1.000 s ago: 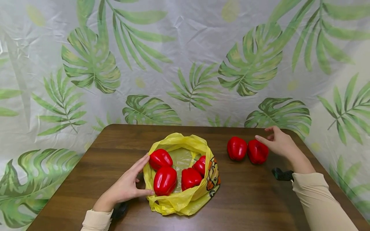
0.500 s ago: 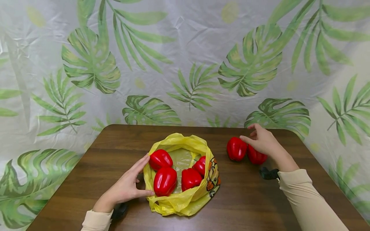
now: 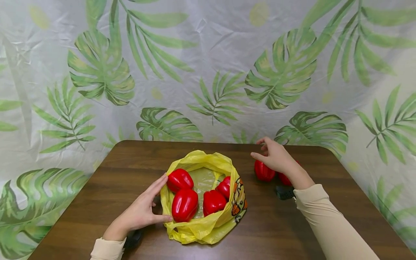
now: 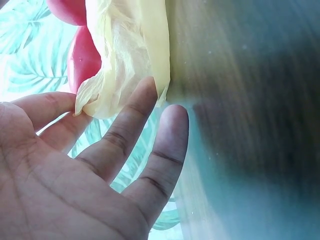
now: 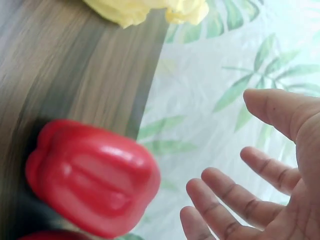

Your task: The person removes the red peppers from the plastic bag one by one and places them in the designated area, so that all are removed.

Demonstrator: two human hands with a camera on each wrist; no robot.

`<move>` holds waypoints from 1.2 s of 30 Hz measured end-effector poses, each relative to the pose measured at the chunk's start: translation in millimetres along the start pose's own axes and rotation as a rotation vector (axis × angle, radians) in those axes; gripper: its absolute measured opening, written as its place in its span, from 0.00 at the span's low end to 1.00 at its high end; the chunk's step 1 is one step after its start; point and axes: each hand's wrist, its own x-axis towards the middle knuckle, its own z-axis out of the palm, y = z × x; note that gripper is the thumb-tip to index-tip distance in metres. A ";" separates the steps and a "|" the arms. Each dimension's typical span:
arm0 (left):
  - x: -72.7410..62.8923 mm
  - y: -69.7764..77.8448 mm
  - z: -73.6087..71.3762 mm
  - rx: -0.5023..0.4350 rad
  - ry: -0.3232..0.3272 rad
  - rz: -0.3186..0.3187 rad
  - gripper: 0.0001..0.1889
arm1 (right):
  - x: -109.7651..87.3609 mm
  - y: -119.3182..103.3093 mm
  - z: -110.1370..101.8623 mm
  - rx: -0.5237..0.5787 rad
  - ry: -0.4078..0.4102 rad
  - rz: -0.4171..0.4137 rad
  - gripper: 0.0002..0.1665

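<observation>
The right hand (image 3: 276, 157) had moved left, fingers apart, above two glossy, blocky red bell peppers (image 3: 263, 173); the left hand (image 3: 138, 212), fingers spread, touched a crumpled yellow plastic bag (image 3: 216, 228).

We wear cream: left sleeve (image 3: 106, 250) at seven o'clock, creased right sleeve (image 3: 330, 224) at four o'clock, black device (image 3: 284, 193) beside each cuff (image 3: 310, 195).

Dark brown wood-grain table (image 3: 260, 227) with rounded far corners, wrinkled pale-grey sheet (image 3: 214, 54) behind it, printed with green leaves (image 3: 104, 68)
</observation>
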 end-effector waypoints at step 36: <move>-0.7 2.3 1.5 -0.001 0.015 0.031 0.64 | 33.4 -114.2 66.2 0.060 -0.114 -0.192 0.27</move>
